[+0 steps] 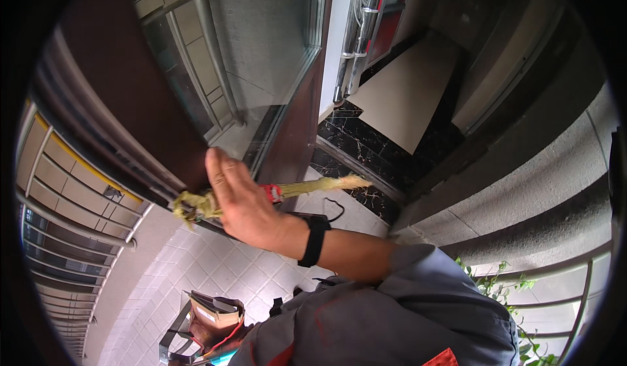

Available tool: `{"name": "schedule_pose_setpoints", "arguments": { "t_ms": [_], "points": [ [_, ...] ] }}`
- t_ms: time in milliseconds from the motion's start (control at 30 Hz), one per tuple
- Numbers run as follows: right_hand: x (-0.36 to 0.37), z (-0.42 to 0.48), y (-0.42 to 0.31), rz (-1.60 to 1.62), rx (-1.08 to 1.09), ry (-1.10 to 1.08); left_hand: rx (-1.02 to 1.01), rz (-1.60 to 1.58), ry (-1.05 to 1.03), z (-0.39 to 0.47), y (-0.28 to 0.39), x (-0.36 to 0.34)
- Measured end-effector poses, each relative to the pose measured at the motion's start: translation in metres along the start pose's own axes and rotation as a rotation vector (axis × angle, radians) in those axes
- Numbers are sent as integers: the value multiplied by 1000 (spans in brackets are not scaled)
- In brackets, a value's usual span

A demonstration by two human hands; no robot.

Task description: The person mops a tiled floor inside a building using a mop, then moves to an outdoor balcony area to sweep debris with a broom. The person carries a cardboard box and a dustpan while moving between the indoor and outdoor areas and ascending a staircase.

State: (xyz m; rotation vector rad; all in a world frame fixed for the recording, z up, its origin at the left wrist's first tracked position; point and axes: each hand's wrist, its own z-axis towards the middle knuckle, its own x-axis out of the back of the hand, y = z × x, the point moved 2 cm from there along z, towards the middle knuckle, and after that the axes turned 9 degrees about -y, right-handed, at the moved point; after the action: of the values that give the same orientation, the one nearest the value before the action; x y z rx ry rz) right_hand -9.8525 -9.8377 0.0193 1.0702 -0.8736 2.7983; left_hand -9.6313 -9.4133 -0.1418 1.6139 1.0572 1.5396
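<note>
My right hand (245, 204) reaches across from the right, wearing a black wristband (315, 241). Its fingers are straight and close together, touching or just above the dark brown frame of a glazed door (166, 121). Crossing under the hand is a yellow-green bundle of dried stalks (313, 186), frayed at both ends, with a red wrapping (273, 193) around its middle. My palm and thumb are hidden, so whether they grip the bundle or a door handle cannot be seen. My left hand is out of view.
Metal railings (78, 224) run along the left. Below stands an open bag (210, 327) with a cardboard box in it, on pale floor tiles (235, 263). Foil-wrapped pipes (360, 38) rise beside the doorway's black marble-patterned threshold (365, 140). Green plants (499, 287) hang by another railing.
</note>
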Motion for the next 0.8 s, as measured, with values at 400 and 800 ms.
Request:
{"name": "schedule_pose_setpoints", "arguments": {
  "t_ms": [400, 800],
  "points": [
    [-53, 39, 51, 142, 337, -211, 0, -113, -105, -92, 49, -159],
    [-68, 77, 99, 121, 583, -138, 43, -209, 33, -120, 71, -303]
  ]
}}
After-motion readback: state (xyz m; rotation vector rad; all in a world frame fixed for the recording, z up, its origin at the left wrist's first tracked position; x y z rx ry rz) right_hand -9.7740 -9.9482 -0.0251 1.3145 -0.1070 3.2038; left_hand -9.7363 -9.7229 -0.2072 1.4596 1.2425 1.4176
